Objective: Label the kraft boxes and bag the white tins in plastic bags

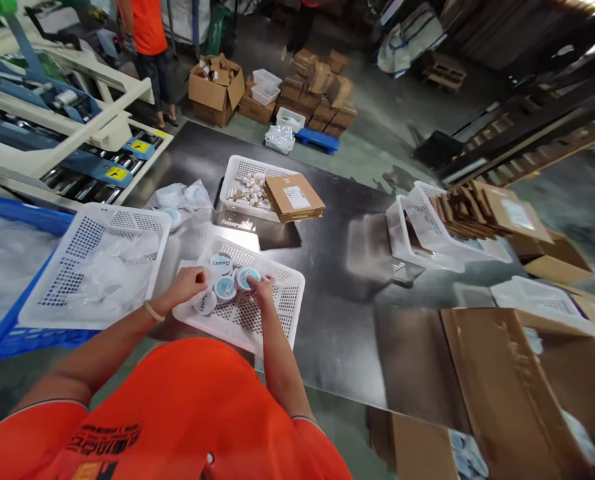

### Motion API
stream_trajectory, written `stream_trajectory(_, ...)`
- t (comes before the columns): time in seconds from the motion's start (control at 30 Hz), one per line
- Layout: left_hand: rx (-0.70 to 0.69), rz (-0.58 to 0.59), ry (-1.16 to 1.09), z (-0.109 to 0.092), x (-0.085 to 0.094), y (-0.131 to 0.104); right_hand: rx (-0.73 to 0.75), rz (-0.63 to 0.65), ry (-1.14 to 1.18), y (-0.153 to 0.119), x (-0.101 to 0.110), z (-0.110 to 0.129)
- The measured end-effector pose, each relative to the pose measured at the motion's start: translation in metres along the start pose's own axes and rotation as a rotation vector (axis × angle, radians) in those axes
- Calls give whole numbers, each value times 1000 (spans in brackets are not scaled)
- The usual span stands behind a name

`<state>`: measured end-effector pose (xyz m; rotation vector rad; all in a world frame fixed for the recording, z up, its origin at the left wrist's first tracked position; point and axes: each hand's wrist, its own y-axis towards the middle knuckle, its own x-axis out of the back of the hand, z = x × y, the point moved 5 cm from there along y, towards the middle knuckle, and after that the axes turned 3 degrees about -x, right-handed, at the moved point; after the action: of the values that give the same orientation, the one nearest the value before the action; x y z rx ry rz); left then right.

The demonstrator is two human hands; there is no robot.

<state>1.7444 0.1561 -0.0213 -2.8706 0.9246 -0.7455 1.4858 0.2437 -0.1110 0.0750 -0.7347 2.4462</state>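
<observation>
A white perforated basket (287, 300) lies in front of me on the dark metal table, with several round white containers with blue labels in its left half. My right hand (262, 288) has its fingers on one blue-labelled container (248, 277) inside the basket. At the basket's left edge, my left hand (191, 283) is closed beside the containers; anything inside its fingers is hidden. Another labelled container (224, 288) sits between my hands. Clear plastic bags with round containers (182, 200) rest on the table beyond my left hand.
At left, a white basket (160, 267) holds clear plastic bags. Ahead, another basket (234, 175) holds small items beneath flat brown cartons (297, 197). Baskets and open cardboard boxes (492, 360) stand at right. A person (147, 30) stands beyond the conveyor (92, 160).
</observation>
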Motion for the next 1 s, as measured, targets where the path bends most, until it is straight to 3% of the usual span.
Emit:
stream_trajectory(0.13, 66, -68, -191, -3, 3, 2, 62, 133, -28, -30, 27, 21)
stream_trajectory(0.2, 104, -32, -280, -9, -4, 5, 289, 262, -130, -57, 37, 45)
stream_trajectory(0.3, 85, 6, -301, -26, -18, 12, 763, 477, -415, -107, 31, 78)
stream_trajectory(0.37, 47, 38, -323, -39, -27, 17, 952, 526, -642, -130, 20, 86)
stream_trajectory(0.43, 19, 53, -361, -48, -32, 21, 1012, 472, -851, -137, 9, 85)
stream_trajectory(0.5, -39, -7, -324, -53, -28, 26, 987, 371, -973, -134, 3, 80)
stream_trajectory(0.57, -140, -83, -147, -58, -21, 30, 950, 313, -1018, -129, 2, 72)
stream_trajectory(0.7, -190, -140, 229, -58, -18, 36, 835, 416, -895, -124, 10, 56)
stream_trajectory(0.77, -157, -150, 266, -55, -22, 38, 706, 406, -649, -120, 24, 54)
stream_trajectory(0.9, -137, -54, 180, -51, -39, 38, 455, 35, 70, -110, 57, 63)
stream_trajectory(1.0, -169, -5, 91, -54, -50, 35, 427, -82, 359, -104, 46, 73)
